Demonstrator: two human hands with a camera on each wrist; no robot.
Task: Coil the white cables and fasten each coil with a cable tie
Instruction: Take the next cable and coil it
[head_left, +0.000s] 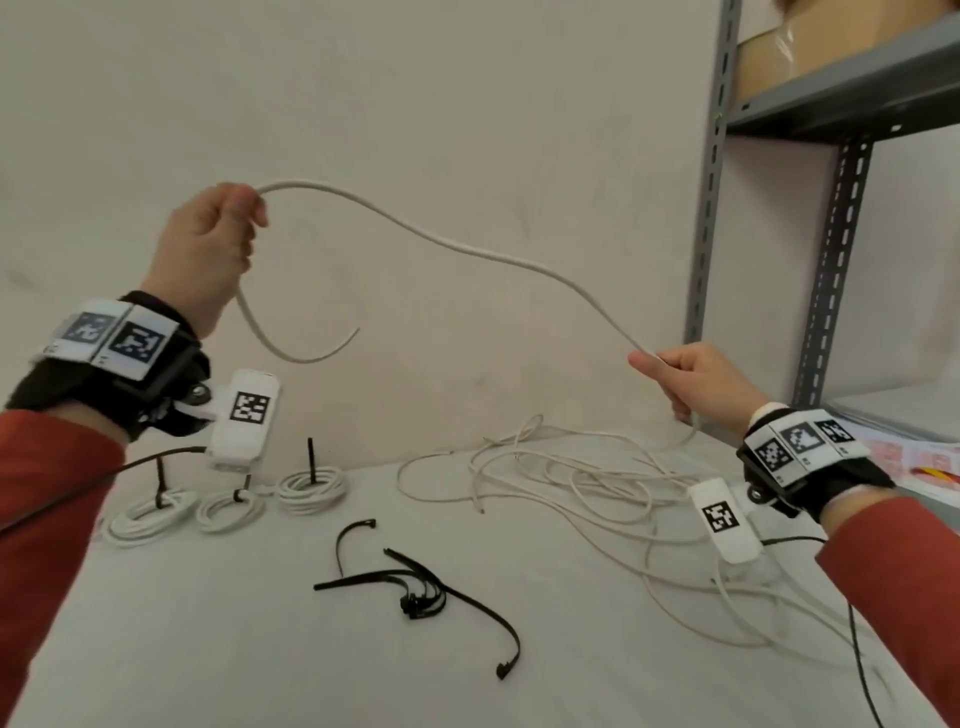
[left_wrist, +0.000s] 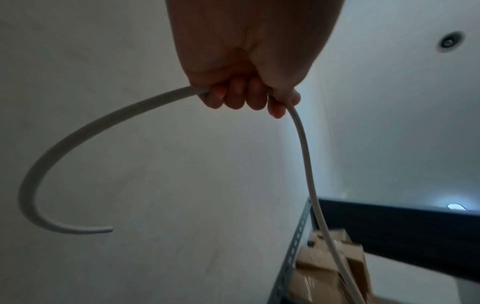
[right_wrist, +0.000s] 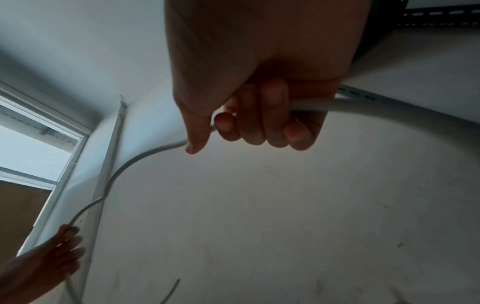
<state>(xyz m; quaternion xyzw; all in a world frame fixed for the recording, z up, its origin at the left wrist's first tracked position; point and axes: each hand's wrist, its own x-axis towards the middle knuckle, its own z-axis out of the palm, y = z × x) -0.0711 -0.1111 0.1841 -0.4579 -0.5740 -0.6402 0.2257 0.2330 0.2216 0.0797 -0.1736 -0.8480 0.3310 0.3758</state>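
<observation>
A white cable stretches in the air between both hands. My left hand, raised high at the left, grips it near its end; the short free tail curls down below the fist. My right hand, lower at the right, holds the same cable in curled fingers. From there it drops into a loose tangle of white cables on the table. Three tied coils lie at the left. Black cable ties lie in the middle.
A grey metal shelf with cardboard boxes stands at the right, close to my right hand. The white table runs up to a plain wall. Papers lie at the far right. Black wrist-camera leads hang from both arms.
</observation>
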